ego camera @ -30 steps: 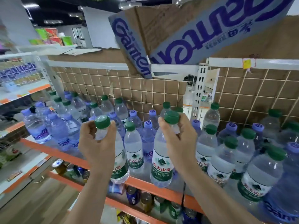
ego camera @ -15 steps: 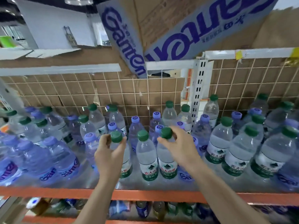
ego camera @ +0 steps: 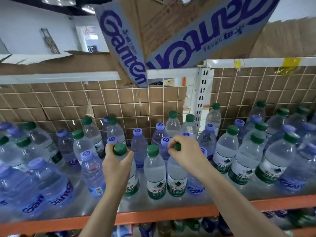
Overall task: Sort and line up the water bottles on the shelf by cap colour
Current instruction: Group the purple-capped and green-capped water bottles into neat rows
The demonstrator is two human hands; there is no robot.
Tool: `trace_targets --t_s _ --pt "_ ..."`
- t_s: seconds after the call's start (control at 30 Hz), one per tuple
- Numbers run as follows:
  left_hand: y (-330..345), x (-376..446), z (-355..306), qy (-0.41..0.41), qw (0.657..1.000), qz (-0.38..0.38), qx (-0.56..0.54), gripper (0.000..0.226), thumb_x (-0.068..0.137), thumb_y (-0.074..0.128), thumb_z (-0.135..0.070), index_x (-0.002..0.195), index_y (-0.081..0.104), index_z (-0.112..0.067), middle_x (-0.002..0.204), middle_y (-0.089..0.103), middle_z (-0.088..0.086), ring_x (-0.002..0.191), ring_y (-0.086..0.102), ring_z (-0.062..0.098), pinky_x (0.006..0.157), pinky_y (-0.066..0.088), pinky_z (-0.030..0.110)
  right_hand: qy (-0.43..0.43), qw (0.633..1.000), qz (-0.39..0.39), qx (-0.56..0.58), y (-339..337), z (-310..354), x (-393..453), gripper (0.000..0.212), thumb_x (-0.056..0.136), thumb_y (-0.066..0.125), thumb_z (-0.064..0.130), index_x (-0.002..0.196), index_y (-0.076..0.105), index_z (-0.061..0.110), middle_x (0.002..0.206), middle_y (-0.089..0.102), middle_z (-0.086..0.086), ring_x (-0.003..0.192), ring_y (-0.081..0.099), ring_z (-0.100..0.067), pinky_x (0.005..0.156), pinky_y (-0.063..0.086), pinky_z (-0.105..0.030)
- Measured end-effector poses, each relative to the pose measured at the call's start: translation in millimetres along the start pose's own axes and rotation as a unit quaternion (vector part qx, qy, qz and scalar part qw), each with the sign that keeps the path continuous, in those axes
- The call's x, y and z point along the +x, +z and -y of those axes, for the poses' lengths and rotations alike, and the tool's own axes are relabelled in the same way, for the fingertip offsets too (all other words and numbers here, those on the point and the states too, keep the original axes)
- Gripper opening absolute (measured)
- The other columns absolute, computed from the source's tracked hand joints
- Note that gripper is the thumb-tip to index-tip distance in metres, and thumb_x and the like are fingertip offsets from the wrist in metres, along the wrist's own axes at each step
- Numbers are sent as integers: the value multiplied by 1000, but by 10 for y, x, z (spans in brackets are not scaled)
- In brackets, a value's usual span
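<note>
Head view looks down on an orange-edged shelf (ego camera: 164,213) crowded with water bottles, green caps and purple caps mixed together. Left hand (ego camera: 116,165) sits just at 7 o'clock of frame centre, its fingers curled round the neck of a green-capped bottle (ego camera: 132,183); the green cap (ego camera: 120,149) pokes up above the thumb and forefinger. Right hand (ego camera: 185,154) lies at 4 o'clock of centre, fingertips pinched around the cap (ego camera: 177,146) of a second green-capped bottle (ego camera: 177,179), which stands upright on the shelf with its green-and-white label facing the camera. Between the two held bottles stands a third green-capped bottle (ego camera: 154,175), free of either hand, touching or just beside the right one. Purple-capped bottles (ego camera: 93,170) crowd the 9 o'clock side, and one shows just beside the right wrist at 4 o'clock. A cluster of green-capped bottles (ego camera: 248,161) fills the 3 o'clock side. Behind, at 12 o'clock, a wire grid (ego camera: 119,103) backs the shelf with brown cardboard, and a torn carton (ego camera: 171,35) printed with purple lettering hangs over the top rail
</note>
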State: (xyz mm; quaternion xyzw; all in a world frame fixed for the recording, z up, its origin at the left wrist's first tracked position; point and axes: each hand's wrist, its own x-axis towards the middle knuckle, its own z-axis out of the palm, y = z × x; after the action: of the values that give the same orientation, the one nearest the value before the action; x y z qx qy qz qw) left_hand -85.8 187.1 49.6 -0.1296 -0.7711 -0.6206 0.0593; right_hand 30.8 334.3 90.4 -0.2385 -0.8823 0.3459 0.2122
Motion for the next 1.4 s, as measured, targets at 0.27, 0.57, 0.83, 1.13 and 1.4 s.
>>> trace_targets --t_s 0.27,0.57,0.83,1.13,1.4 --pt "29 -29 -525 160 987 -7 20 15 84 65 -19 95 55 -22 91 61 -10 88 58 15 76 47 34 -40 985 -126 110 -284 -71 -22 3 87 68 20 85 66 20 80 67 16 79 61 7 71 43 -4" --pt "517 315 -885 99 885 333 311 22 80 64 -40 94 62 -24 91 64 -6 84 60 17 76 48 30 127 992 3 -8 -556 -609 -49 42 81 71 41 116 60 20 108 58 10 102 56 -10 83 40 -22" --pt "837 428 -825 83 770 455 439 18 76 67 -24 86 64 -9 82 65 9 79 63 26 71 51 36 120 985 80 96 -412 -835 -95 26 69 79 32 89 69 19 83 72 7 76 64 -7 71 54 -23" --pt "788 369 -806 145 839 363 379 30 73 66 -25 62 41 -15 63 43 -1 59 39 18 55 30 28 78 988 24 131 -557 -778 -118 26 75 80 33 81 68 11 65 61 6 60 49 -5 60 42 -18" --pt "692 106 -1512 201 937 16 285 26 79 63 -37 79 57 -12 74 60 6 73 52 31 63 33 33 -15 973 -52 223 -1169 -532 -156 19 82 74 30 94 70 16 91 73 3 87 67 -13 83 54 -29"
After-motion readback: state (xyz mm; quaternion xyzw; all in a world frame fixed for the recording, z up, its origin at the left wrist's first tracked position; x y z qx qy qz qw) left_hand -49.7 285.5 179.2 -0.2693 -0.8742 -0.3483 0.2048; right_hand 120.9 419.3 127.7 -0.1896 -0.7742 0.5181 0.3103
